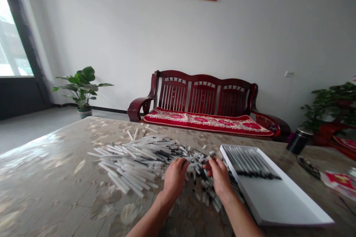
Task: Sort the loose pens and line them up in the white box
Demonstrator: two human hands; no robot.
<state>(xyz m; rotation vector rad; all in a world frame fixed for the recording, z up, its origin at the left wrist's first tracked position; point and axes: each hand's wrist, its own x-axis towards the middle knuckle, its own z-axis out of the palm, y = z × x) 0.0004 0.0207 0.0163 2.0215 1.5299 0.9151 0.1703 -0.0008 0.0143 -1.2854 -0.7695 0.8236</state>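
Observation:
A heap of white pens (139, 161) lies spread across the patterned table (50, 181), with loose black-and-white caps (207, 192) mixed in toward the right. My left hand (174, 177) rests on the heap's right edge, fingers curled round a white pen. My right hand (219, 174) is beside it, fingers pinched on a small pen part above the caps. A white flat box (278, 200) to the right holds a row of finished pens (250, 163) laid side by side at its far end.
A dark cylindrical cup (298, 140) stands at the table's far right, with dark glasses (308, 166) and a red packet (340, 181) near it. Behind the table are a red wooden bench (203, 107), a potted plant (82, 89) on the left and another plant (330, 107) on the right.

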